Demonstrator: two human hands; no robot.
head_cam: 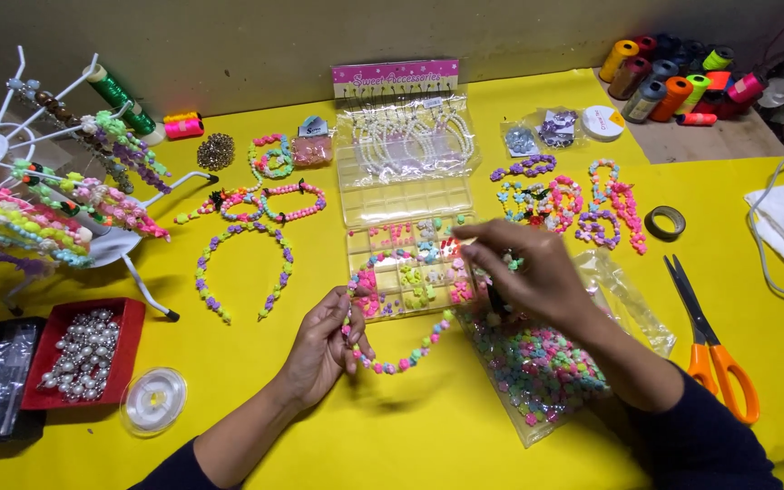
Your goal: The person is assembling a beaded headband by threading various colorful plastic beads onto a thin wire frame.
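My left hand point(322, 347) pinches one end of a curved strand of small pastel beads point(403, 358) that sags over the yellow table point(256, 426). The strand runs right toward my right hand point(526, 272), which pinches its other end with fingers closed just above a clear compartment box point(407, 263) of sorted beads. Under my right wrist lies a clear plastic bag of mixed pastel beads point(537, 367).
A white rack point(38, 195) of finished bead bands stands at the left, a red tray of pearls point(83, 352) and a reel of clear cord point(153, 399) below it. Orange-handled scissors point(714, 345), a tape roll point(664, 221), thread spools point(673, 77) and finished bracelets point(573, 200) lie right.
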